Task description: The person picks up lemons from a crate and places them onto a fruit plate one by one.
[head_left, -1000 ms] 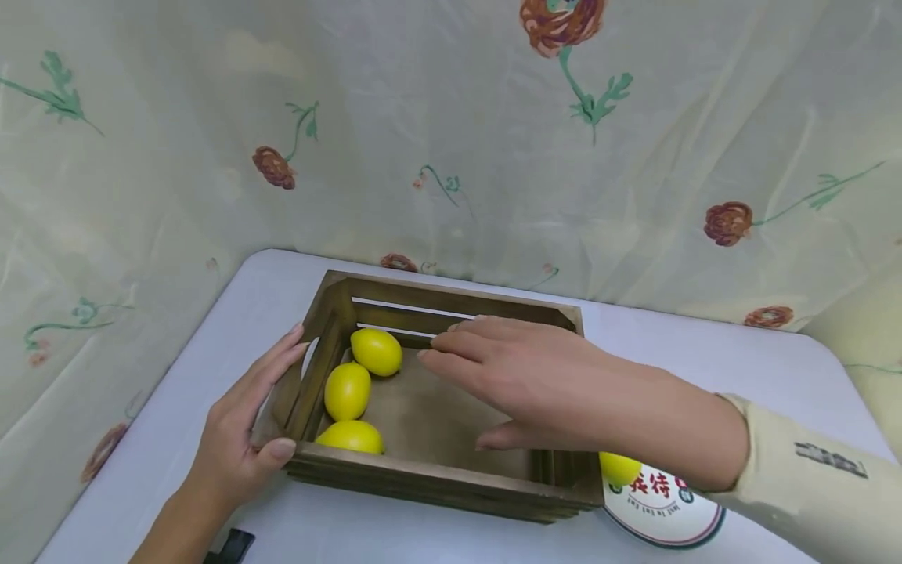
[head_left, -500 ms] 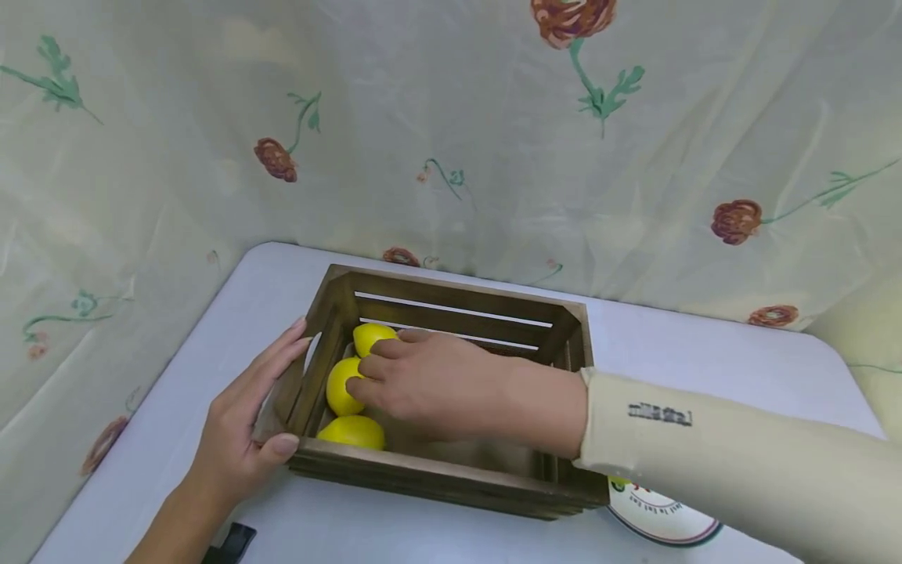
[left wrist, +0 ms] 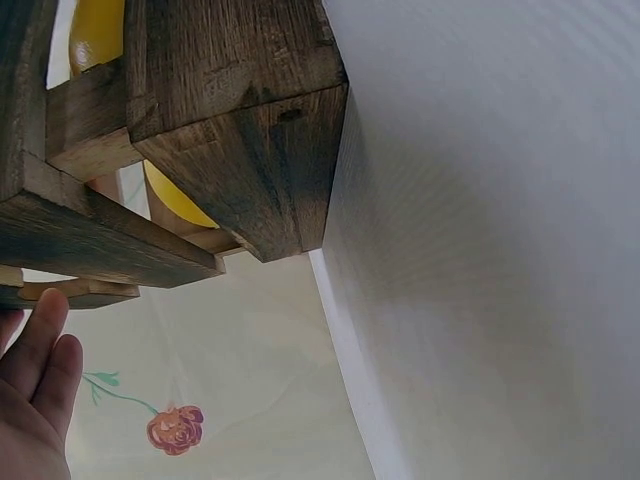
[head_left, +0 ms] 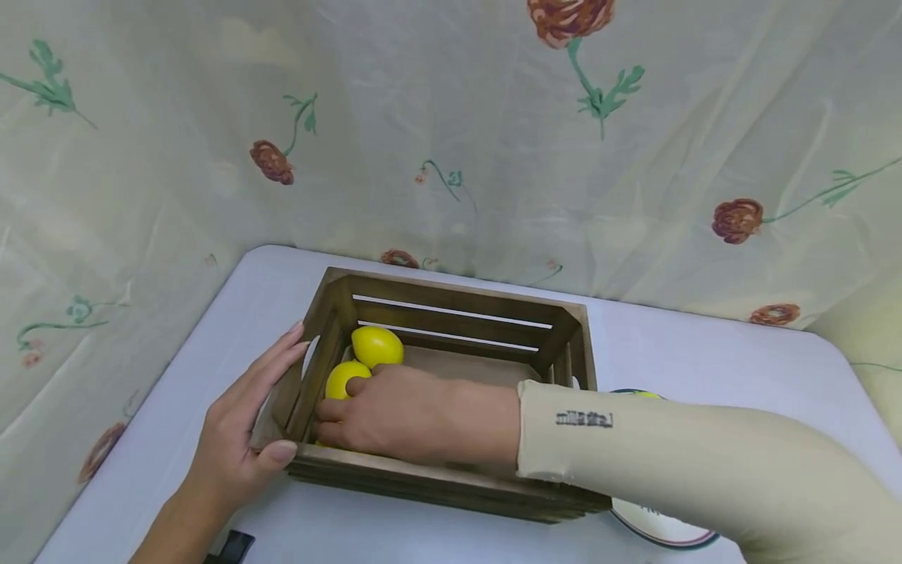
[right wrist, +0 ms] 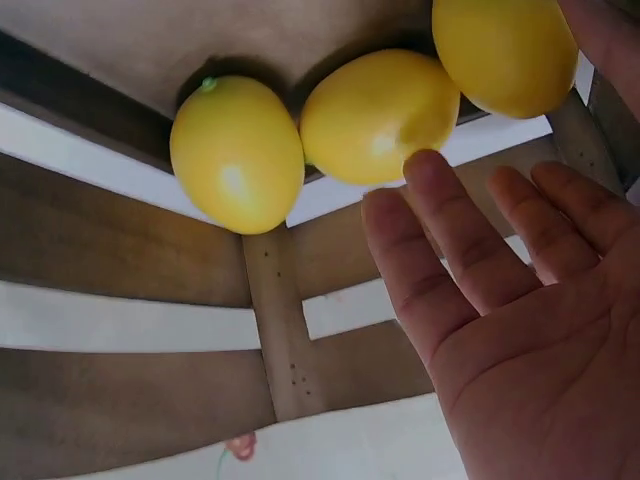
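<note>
A brown slatted wooden crate (head_left: 437,487) stands on the table. My left hand (head_left: 229,435) rests against its left side, with straight fingers along the outside and the thumb on the front corner. Inside the crate, my right hand (head_left: 405,411) reaches to the left end with its palm down. In the right wrist view its fingers are spread and relaxed, at the near lemons, holding nothing. Three lemons line that end: a far lemon (right wrist: 238,155), a middle lemon (right wrist: 375,115) and a near lemon (right wrist: 505,55). The head view has the near one mostly covered by the right hand.
A white plate (head_left: 662,525) with a dark rim sits right of the crate, partly under the right sleeve (head_left: 676,439). A sliver of yellow (head_left: 647,394) shows behind the sleeve. A small black object (head_left: 236,546) lies by the left wrist. A flowered curtain (head_left: 479,157) hangs behind the table.
My right hand has come down into the crate and moved left to the lemons, then toward the near one. The left hand stays against the crate.
</note>
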`<state>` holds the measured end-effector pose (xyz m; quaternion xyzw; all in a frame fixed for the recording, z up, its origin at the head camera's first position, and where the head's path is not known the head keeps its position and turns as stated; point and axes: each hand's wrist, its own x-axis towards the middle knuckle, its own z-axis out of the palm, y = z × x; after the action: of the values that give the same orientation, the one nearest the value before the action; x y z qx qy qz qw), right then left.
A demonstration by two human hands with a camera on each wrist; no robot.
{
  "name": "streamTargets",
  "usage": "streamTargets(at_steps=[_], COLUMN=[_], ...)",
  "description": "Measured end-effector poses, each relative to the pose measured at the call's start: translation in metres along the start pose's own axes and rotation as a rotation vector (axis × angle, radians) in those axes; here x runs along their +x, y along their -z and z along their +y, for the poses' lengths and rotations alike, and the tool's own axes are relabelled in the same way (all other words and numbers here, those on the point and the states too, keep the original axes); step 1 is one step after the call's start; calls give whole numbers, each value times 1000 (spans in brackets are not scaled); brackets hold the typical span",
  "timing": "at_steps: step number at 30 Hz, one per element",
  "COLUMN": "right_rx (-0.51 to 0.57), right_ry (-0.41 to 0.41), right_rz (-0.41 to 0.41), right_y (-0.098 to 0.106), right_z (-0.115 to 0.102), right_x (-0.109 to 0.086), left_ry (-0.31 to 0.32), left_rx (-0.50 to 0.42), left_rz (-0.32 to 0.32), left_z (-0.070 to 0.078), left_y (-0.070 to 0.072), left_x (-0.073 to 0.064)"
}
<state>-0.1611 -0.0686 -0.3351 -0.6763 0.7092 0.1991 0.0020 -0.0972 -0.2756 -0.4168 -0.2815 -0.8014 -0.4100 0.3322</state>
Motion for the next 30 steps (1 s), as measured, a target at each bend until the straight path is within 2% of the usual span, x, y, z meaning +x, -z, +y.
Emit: streamTargets(at_steps=[8,17,30], right_rx=[93,57,109], right_ry=[19,17,-13], right_rz=[-46,-77,-113], right_y=[-12,-24,-28], right_z=[-3,-6,-9], right_x=[11,16,19], left_ry=[-6,-36,-48], left_rx=[4,6,11], left_rz=[-2,18,22], left_z=[0,2,1], left_y=[0,0,0], left_x=[0,4,2])
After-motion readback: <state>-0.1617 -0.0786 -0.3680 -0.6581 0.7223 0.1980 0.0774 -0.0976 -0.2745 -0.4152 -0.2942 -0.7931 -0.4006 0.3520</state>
